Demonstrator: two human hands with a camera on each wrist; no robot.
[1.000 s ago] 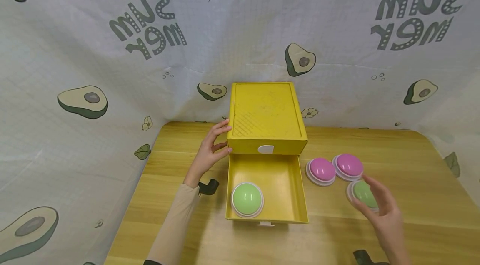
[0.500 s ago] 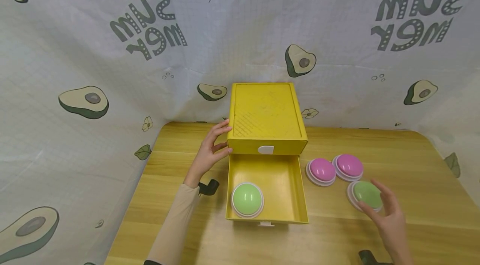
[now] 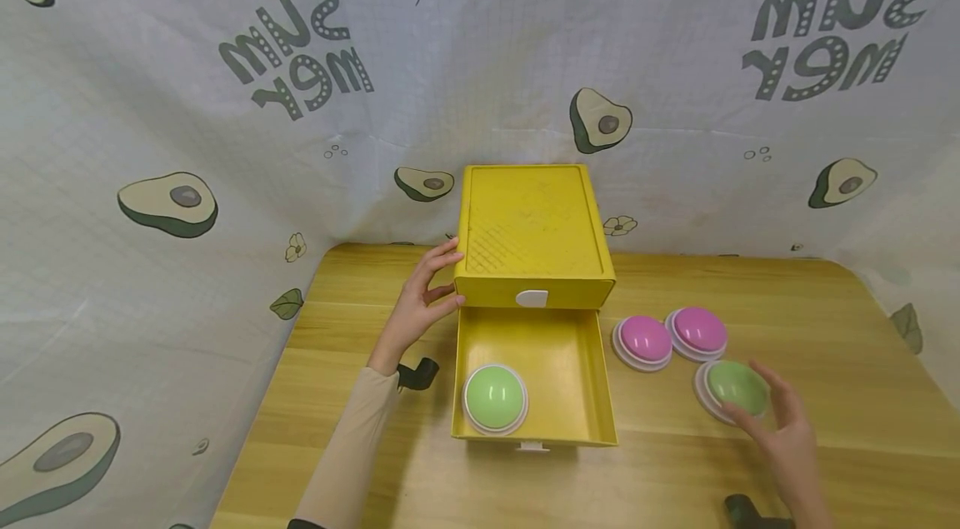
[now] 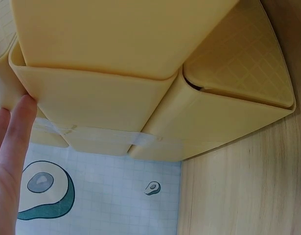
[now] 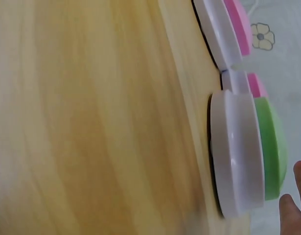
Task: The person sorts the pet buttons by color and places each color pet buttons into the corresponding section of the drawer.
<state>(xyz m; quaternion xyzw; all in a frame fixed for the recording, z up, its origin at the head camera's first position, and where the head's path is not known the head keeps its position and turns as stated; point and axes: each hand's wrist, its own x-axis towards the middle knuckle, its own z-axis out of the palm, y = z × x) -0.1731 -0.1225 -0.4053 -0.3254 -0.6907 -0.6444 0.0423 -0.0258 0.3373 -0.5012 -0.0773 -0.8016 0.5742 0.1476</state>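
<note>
A yellow drawer box (image 3: 534, 221) stands with its lower drawer (image 3: 570, 379) pulled out. Inside, at the front left, lies a green domed push button (image 3: 495, 398) on a white base. My left hand (image 3: 415, 308) rests its fingertips on the box's left side, thumb at the front corner; the left wrist view shows straight fingers (image 4: 24, 117) against the yellow wall. Another green push button (image 3: 735, 389) sits on the table at right. Just beside it is my right hand (image 3: 787, 433), fingers and thumb spread. The right wrist view shows fingertips (image 5: 287, 205) right near the green dome.
Two pink push buttons (image 3: 645, 339) (image 3: 699, 333) stand on the wooden table (image 3: 825, 329) between the drawer and the right-hand green one. Behind the table hangs a pale avocado-print cloth (image 3: 480, 54). A white tab handle (image 3: 532, 446) sticks out of the drawer front.
My right hand has drawn back slightly to the right, uncovering more of the green push button on the table. The left hand, box and drawer have stayed put.
</note>
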